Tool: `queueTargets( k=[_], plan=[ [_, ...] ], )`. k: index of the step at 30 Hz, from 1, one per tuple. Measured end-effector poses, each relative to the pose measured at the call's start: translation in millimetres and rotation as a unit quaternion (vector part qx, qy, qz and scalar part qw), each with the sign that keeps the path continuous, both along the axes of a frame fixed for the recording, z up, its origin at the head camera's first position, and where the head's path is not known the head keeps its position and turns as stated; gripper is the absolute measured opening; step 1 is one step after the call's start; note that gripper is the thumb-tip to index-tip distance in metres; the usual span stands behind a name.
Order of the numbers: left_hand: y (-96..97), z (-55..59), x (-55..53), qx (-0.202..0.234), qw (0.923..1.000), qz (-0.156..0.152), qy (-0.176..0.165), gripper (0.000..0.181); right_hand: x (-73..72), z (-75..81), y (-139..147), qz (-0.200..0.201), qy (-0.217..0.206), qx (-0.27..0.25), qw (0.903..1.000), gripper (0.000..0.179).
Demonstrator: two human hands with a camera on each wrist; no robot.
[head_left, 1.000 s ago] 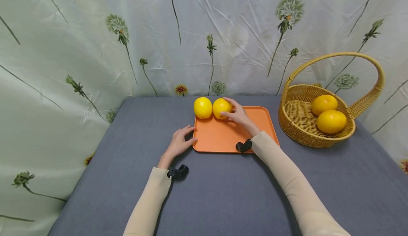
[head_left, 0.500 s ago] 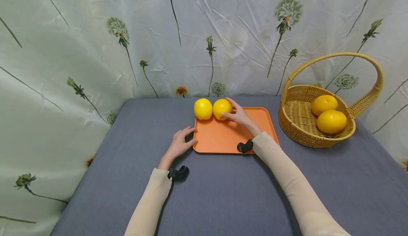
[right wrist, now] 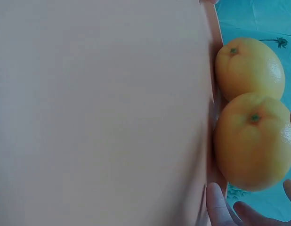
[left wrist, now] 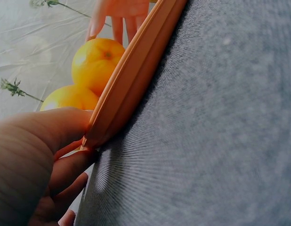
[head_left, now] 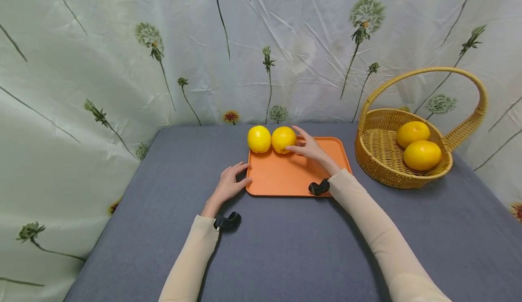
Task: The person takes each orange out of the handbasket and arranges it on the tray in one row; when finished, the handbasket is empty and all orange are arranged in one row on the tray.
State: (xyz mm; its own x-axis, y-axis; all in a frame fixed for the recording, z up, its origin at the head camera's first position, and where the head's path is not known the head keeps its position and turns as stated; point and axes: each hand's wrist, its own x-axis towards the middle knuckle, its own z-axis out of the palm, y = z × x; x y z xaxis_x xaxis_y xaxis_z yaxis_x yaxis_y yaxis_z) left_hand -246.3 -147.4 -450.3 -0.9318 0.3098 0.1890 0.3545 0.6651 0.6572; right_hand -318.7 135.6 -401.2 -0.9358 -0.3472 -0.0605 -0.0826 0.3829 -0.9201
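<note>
Two oranges sit side by side along the far edge of the orange tray (head_left: 277, 175), a left orange (head_left: 259, 139) and a right orange (head_left: 283, 139). My right hand (head_left: 310, 149) is around the right side of the right orange, fingers spread. In the right wrist view, gaps show between the thumb (right wrist: 216, 200) and fingers and that orange (right wrist: 254, 141). My left hand (head_left: 228, 183) lies at the tray's left side, thumb and fingertips touching its rim, as the left wrist view also shows with the thumb (left wrist: 56, 125) against the rim.
A wicker basket (head_left: 369, 168) with a tall handle stands right of the tray, holding two more oranges (head_left: 422, 155). Grey cloth (head_left: 277, 243) covers the table. A floral curtain (head_left: 310, 43) hangs behind its far edge.
My right hand has drawn slightly right, its fingers coming away from the right orange, which stays where it was on the tray. The left hand keeps its place at the rim.
</note>
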Motion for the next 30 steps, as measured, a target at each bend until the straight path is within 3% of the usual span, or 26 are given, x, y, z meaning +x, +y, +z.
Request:
queueTargets(
  k=[2, 12, 24, 30],
  plan=[
    [-0.6, -0.7, 0.0, -0.001, 1.0000, 0.001, -0.001, 0.049, 7.1, 9.5, 0.5, 0.000, -0.012, 0.000, 0.9999, 0.081],
    [-2.6, -0.7, 0.8, -0.006, 1.0000, 0.004, -0.001, 0.049, 17.0, 19.4, 20.5, 0.009, -0.017, 0.011, 0.9998, 0.075],
    [-1.3, -1.7, -0.2, -0.005, 1.0000, -0.004, 0.005, 0.048, 46.5, 31.9, 55.3, -0.010, 0.032, 0.042, 0.9986, 0.071],
    [-1.8, -0.3, -1.7, 0.001, 1.0000, -0.001, 0.007, 0.048, 60.2, 39.3, 71.5, -0.021, 0.055, 0.029, 0.9978, 0.071]
  ],
)
